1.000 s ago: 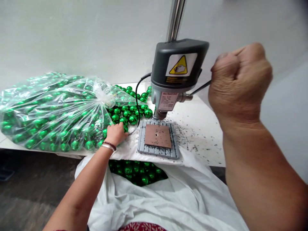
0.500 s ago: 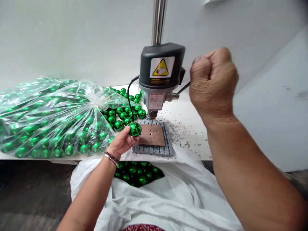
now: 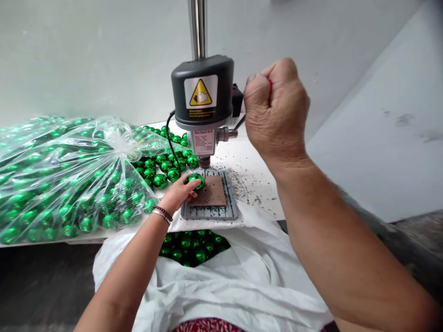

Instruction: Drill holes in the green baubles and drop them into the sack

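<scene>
A shiny green ball point(image 3: 197, 181) is pinched in the fingers of my left hand point(image 3: 180, 190), over the left part of a brown board point(image 3: 214, 192). The board lies on the grey base point(image 3: 231, 211) of a small bench drill point(image 3: 202, 94). The drill bit point(image 3: 205, 172) points down just right of the ball; whether they touch I cannot tell. My right hand point(image 3: 277, 108) is closed in a fist around the drill's feed lever point(image 3: 240, 122), whose grip end is hidden inside the fist.
A knotted clear plastic bag point(image 3: 119, 145) full of green balls covers the table's left side. Loose green balls point(image 3: 160, 180) lie between bag and drill. Dark shavings are scattered on the white table point(image 3: 266, 193). Below the edge, white cloth point(image 3: 221, 286) surrounds more green balls point(image 3: 200, 253).
My left hand has brought the green ball lower and closer to the drill bit, over the board. My right fist stays on the lever. The camera view has shifted to the right.
</scene>
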### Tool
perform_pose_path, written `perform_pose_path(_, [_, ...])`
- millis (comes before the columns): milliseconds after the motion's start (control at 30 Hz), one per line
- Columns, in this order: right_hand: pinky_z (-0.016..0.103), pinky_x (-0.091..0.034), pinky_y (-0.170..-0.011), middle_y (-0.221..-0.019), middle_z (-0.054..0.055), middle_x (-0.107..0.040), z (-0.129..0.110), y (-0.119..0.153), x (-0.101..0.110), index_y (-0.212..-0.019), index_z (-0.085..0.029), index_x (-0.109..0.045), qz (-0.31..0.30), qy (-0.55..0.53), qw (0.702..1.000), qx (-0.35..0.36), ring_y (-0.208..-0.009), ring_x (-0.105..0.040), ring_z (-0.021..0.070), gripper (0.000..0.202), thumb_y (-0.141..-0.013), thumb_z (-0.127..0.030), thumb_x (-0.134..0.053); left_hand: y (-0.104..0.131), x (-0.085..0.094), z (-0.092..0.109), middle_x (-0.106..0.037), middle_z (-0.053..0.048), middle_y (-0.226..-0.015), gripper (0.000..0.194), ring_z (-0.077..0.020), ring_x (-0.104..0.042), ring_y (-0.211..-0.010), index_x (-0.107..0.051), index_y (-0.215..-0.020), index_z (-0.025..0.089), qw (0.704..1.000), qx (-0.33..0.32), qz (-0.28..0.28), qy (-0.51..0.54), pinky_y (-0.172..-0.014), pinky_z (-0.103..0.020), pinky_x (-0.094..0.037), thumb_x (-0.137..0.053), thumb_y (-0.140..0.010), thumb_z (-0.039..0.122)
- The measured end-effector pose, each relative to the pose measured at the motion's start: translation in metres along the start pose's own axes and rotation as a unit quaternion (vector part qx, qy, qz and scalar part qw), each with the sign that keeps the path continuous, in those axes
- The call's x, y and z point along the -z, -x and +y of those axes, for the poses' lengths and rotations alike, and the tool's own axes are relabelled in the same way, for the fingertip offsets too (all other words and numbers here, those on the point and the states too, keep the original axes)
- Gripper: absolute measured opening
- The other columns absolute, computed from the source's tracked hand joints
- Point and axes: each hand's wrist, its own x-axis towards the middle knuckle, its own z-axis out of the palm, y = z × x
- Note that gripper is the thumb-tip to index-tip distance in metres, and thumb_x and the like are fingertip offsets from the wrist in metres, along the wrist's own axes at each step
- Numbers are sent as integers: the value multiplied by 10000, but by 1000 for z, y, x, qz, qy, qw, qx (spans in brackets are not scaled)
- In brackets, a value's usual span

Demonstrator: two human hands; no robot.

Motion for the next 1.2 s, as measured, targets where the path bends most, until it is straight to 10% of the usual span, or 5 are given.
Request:
perform_pose_path(400, [236, -347, -809, -739, -43, -397, -9, -1, 5, -749, -220, -253, -48, 27, 998, -28, -707, -426, 83, 265, -937, -339, -397, -8, -5, -6, -608, 20, -675, 512, -85, -578, -563, -592, -1271, 201, 996, -27, -39, -78, -475, -160, -393, -703, -797, 360])
perform_pose_path(733, [227, -344, -782, -711, -51, -365, -4, -1, 6, -758, -210, -286, -32, 5, 999, -7, -653, -321, 60, 250, -923, -340, -422, 5, -20, 2, -653, -6, -734, 695, -183, -616, -711, -553, -1385, 192, 948, -98, 37, -301, -711, -290, -490, -742, -740, 365])
perform_pose_path(1200, [216, -338, -681, -642, -65, -398, 13, 23, 12, -736, -191, -373, -9, -20, 997, 78, -604, -333, 33, 209, -906, -299, -431, 9, -26, -1, -714, -54, -1011, 622, -223, -636, -910, -600, -1328, 164, 950, -121, 48, -285, -868, -323, -493, -730, -746, 341])
